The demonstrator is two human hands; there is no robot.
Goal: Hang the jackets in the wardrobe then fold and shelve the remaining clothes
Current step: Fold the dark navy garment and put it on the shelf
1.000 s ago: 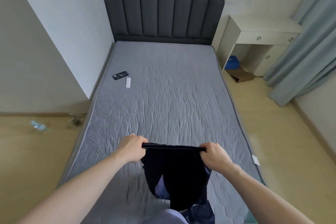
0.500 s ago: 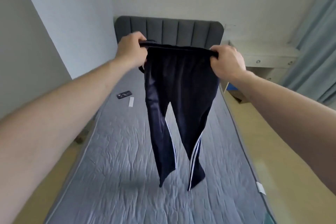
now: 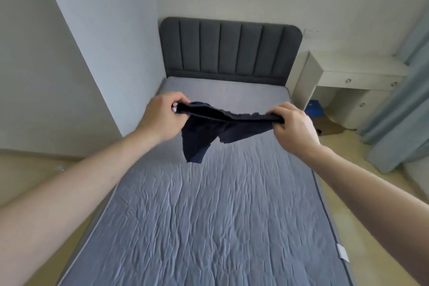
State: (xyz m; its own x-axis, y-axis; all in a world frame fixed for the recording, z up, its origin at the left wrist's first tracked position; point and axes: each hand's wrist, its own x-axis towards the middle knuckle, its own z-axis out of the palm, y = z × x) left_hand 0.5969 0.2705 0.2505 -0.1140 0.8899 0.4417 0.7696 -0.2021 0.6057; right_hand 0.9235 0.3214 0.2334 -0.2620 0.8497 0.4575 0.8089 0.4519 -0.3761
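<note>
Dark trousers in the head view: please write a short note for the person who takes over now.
Left hand: grips one end of the waistband of the dark trousers.
Right hand: grips the other end.
The trousers are in the air above the grey mattress, legs flung forward toward the headboard, not touching the bed.
Done: trousers picked up and spread by the waistband. No jackets or wardrobe are in view, so that part cannot be judged.
Left: lay the trousers flat on the mattress, fold them, shelve them.

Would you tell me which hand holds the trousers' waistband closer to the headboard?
The left hand; it grips the dark trousers higher in view than the right hand.
</note>
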